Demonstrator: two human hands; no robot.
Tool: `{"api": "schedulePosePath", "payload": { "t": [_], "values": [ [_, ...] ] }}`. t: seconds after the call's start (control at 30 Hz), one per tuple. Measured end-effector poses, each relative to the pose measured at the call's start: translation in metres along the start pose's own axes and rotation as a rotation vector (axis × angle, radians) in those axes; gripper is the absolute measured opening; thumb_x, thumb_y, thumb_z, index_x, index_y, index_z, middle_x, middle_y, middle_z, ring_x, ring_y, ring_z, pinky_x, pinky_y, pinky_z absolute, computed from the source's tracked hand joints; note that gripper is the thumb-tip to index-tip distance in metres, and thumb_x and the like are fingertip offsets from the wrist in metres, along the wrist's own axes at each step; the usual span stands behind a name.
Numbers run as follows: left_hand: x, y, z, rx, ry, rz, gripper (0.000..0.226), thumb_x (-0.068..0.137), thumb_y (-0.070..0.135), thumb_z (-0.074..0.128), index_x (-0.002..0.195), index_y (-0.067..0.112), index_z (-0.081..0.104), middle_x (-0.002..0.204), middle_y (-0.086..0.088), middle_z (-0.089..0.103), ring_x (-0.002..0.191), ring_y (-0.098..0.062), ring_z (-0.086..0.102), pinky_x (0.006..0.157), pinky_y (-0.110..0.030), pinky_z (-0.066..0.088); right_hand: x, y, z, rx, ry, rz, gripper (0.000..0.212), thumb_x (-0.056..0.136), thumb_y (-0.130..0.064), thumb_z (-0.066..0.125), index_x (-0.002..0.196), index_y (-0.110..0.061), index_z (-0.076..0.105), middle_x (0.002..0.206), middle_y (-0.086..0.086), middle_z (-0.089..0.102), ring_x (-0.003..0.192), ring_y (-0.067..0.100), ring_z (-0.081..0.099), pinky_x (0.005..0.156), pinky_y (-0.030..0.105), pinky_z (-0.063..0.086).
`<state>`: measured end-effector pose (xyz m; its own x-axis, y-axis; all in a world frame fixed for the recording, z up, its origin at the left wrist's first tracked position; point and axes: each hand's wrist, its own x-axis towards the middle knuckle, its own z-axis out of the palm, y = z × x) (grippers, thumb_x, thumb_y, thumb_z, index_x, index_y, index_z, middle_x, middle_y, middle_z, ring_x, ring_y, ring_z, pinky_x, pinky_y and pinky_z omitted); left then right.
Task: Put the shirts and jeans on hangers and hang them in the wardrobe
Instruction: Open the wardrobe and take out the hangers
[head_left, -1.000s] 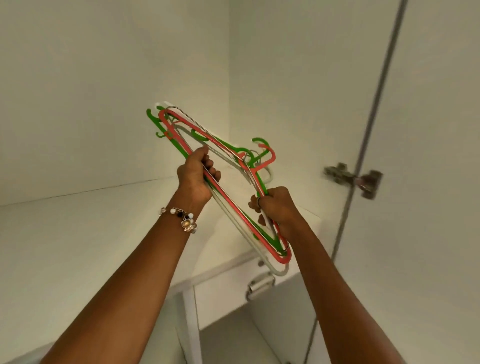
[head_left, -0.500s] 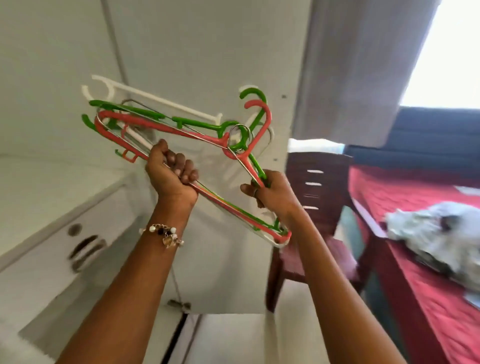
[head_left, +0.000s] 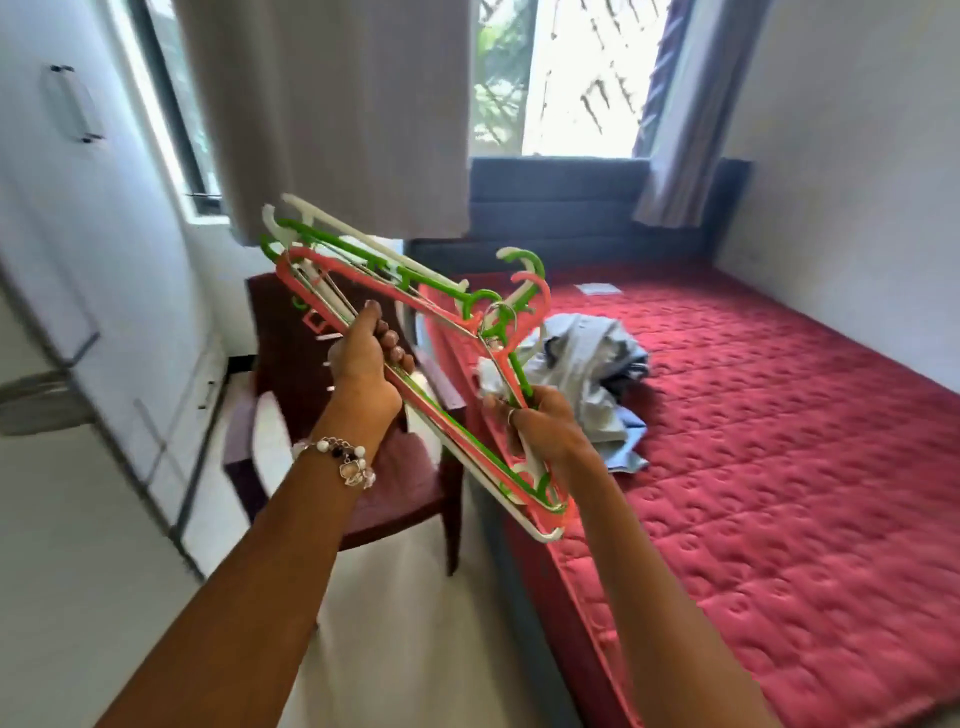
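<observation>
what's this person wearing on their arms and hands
Both forearms are bare, with no sleeves in view. The left wrist carries a bracelet of white and dark beads with pale charms hanging from it. The right hand has a thin ring on one of its fingers. No gloves or watch show.

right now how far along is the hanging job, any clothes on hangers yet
Early stage. Done: nothing is hung that this view shows; no garment is on a hanger. In hand: the left hand and right hand both grip a bare bundle of hangers, green, pink and white. Left: the pile of clothes lies crumpled on the red bed, so every piece needs a hanger, then a trip to the wardrobe.
</observation>
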<state>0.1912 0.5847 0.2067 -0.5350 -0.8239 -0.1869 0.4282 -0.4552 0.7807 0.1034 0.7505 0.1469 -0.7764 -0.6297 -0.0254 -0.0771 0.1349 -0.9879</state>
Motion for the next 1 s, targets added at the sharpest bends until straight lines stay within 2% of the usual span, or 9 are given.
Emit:
{"api": "schedulePosePath", "payload": {
  "t": [0.1, 0.2, 0.27, 0.33, 0.5, 0.7, 0.83, 0.93, 1.0],
  "values": [
    [0.016, -0.068, 0.052, 0.111, -0.076, -0.131, 0.028, 0.089, 0.029, 0.062, 0.066, 0.016, 0.052, 0.047, 0.005, 0.046, 0.034, -0.008, 0.042, 0.04, -0.017, 0.039, 0.014, 0.039, -0.071, 0.029, 0.132, 0.06, 0.013, 0.087, -0.011, 0.069, 0.076, -0.006, 0.063, 0.051, 0.005, 0.043, 0.037, 0.01, 0.035, 0.036, 0.019, 0.03],
    [0.03, -0.125, 0.088, 0.207, -0.218, -0.292, 0.022, 0.079, 0.021, 0.07, 0.098, 0.014, 0.061, 0.063, 0.001, 0.056, 0.05, -0.007, 0.058, 0.053, -0.024, 0.051, 0.026, 0.075, -0.129, -0.004, 0.314, 0.057, 0.022, 0.086, -0.017, 0.071, 0.068, -0.02, 0.059, 0.047, -0.013, 0.047, 0.04, 0.003, 0.037, 0.038, 0.017, 0.03],
    [0.04, -0.163, 0.115, 0.288, -0.251, -0.395, 0.015, 0.085, 0.01, 0.063, 0.081, 0.024, 0.057, 0.062, 0.006, 0.052, 0.046, 0.002, 0.055, 0.051, -0.014, 0.049, 0.036, 0.103, -0.16, 0.009, 0.415, 0.122, 0.024, 0.084, -0.02, 0.072, 0.065, -0.021, 0.058, 0.044, -0.015, 0.044, 0.042, 0.003, 0.034, 0.041, 0.02, 0.029],
    [0.044, -0.202, 0.135, 0.377, -0.261, -0.455, 0.022, 0.091, 0.007, 0.054, 0.072, 0.017, 0.054, 0.049, 0.003, 0.052, 0.038, -0.003, 0.052, 0.043, -0.016, 0.048, 0.046, 0.134, -0.184, 0.046, 0.498, 0.208, 0.021, 0.078, -0.025, 0.075, 0.065, -0.018, 0.061, 0.047, -0.012, 0.041, 0.043, 0.007, 0.03, 0.045, 0.025, 0.025],
    [0.086, -0.302, 0.18, 0.583, -0.425, -0.674, 0.016, 0.094, 0.014, 0.049, 0.08, 0.014, 0.055, 0.073, -0.006, 0.058, 0.065, -0.019, 0.056, 0.06, -0.029, 0.05, 0.077, 0.211, -0.243, 0.105, 0.699, 0.38, 0.035, 0.079, -0.026, 0.077, 0.057, -0.017, 0.051, 0.05, -0.01, 0.039, 0.041, 0.005, 0.029, 0.041, 0.021, 0.023],
    [0.133, -0.423, 0.236, 0.785, -0.687, -0.963, 0.014, 0.095, 0.02, 0.046, 0.096, 0.017, 0.06, 0.087, -0.003, 0.06, 0.07, -0.018, 0.055, 0.074, -0.035, 0.046, 0.119, 0.28, -0.296, 0.326, 0.988, 0.633, 0.032, 0.083, -0.025, 0.073, 0.071, -0.015, 0.045, 0.053, 0.003, 0.038, 0.032, 0.01, 0.028, 0.036, 0.014, 0.022],
    [0.131, -0.492, 0.266, 0.946, -0.817, -1.08, 0.019, 0.096, 0.02, 0.044, 0.092, 0.018, 0.063, 0.089, 0.0, 0.065, 0.075, -0.017, 0.058, 0.07, -0.03, 0.044, 0.138, 0.317, -0.319, 0.49, 1.217, 0.767, 0.038, 0.075, -0.037, 0.078, 0.077, -0.017, 0.046, 0.06, 0.004, 0.043, 0.04, 0.012, 0.033, 0.039, 0.016, 0.025],
    [0.118, -0.544, 0.278, 1.042, -0.89, -1.164, 0.017, 0.095, 0.022, 0.045, 0.098, 0.019, 0.062, 0.093, 0.0, 0.063, 0.077, -0.017, 0.056, 0.069, -0.027, 0.041, 0.129, 0.399, -0.339, 0.535, 1.365, 0.883, 0.061, 0.048, -0.062, 0.078, 0.077, -0.024, 0.04, 0.086, 0.007, 0.047, 0.056, 0.011, 0.034, 0.047, 0.022, 0.027],
    [0.105, -0.573, 0.281, 1.084, -0.922, -1.226, 0.014, 0.094, 0.024, 0.047, 0.094, 0.02, 0.06, 0.091, 0.0, 0.059, 0.072, -0.015, 0.053, 0.067, -0.026, 0.04, 0.116, 0.42, -0.346, 0.586, 1.452, 0.955, 0.054, 0.057, -0.055, 0.08, 0.076, -0.022, 0.042, 0.09, 0.009, 0.049, 0.057, 0.013, 0.038, 0.048, 0.026, 0.032]
  ]
}}
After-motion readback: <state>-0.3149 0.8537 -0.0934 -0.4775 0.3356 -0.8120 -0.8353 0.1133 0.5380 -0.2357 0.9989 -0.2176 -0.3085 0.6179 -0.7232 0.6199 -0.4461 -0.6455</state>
